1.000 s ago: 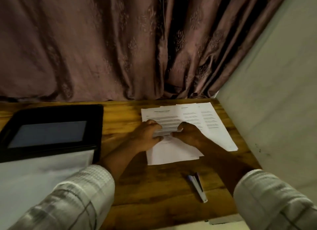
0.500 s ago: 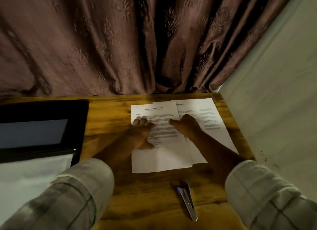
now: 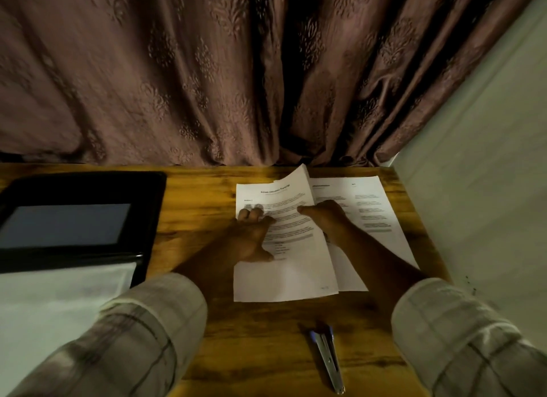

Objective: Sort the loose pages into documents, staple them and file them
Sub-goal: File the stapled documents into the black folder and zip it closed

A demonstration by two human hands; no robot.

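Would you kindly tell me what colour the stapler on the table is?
The stapler is silvery with a blue end; head view.

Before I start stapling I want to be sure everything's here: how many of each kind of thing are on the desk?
pages: 3 with edges showing; the overlap may hide more
stapler: 1
folder: 1
Total: 5
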